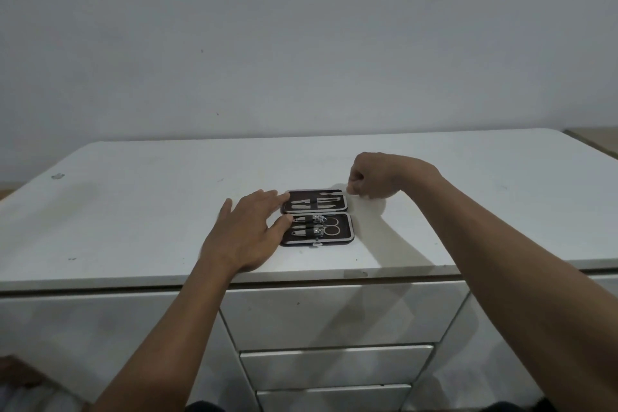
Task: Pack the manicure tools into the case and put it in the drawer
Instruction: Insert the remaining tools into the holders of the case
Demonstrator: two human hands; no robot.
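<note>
A dark manicure case (347, 221) with a pale rim lies open flat on the white dresser top (133, 211). Its far half holds several slim metal tools (317, 203). Its near half holds two nail clippers (312, 225) and small scissors (331, 226). My left hand (244, 234) rests flat at the case's left edge, fingers spread, fingertips touching both halves. My right hand (374, 177) hovers at the case's far right corner, fingers curled into a fist. Whether it pinches anything is hidden.
The dresser stands against a plain white wall. Below its front edge a stack of three shut drawers (337, 314) sits between my forearms. A small chip (356, 274) marks the front edge near the case.
</note>
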